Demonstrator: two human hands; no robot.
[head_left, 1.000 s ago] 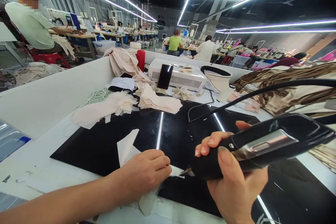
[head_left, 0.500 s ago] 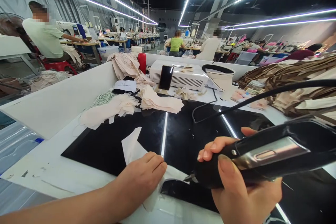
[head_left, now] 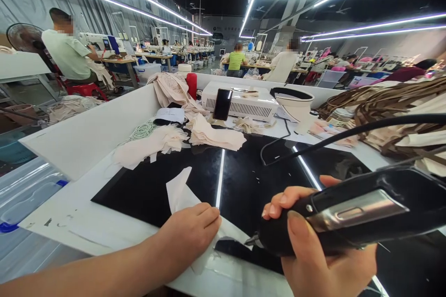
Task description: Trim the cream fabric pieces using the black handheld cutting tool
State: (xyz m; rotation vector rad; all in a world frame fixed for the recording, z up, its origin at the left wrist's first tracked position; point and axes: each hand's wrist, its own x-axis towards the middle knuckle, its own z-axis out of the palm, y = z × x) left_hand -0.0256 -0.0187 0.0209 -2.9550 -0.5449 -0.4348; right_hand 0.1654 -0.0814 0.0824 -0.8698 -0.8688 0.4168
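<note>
My left hand [head_left: 193,234] is closed on a white fabric piece [head_left: 179,192], pressing it down near the front edge of a glossy black board [head_left: 240,181]. One end of the fabric sticks up beyond my knuckles, and another strip runs right from under my fingers. My right hand [head_left: 313,250] grips a black corded handheld electric cutter [head_left: 358,211] with a silver panel on its side. Its pointed metal tip is at the right end of the fabric strip, low over the board. Whether the tip touches the cloth I cannot tell.
Pale fabric stacks [head_left: 218,134] lie at the board's back edge, beside green cord [head_left: 142,131]. Behind stand a phone [head_left: 222,104], a white vented box [head_left: 240,104] and a red thread spool [head_left: 191,85]. A black cable [head_left: 348,135] arches across the right. People sit at sewing tables beyond.
The view has shifted slightly, so the surroundings sit a little further right and lower. Both hands keep their grips, with the cutter tip still by the fabric. A person at left has drawn an arm back.
</note>
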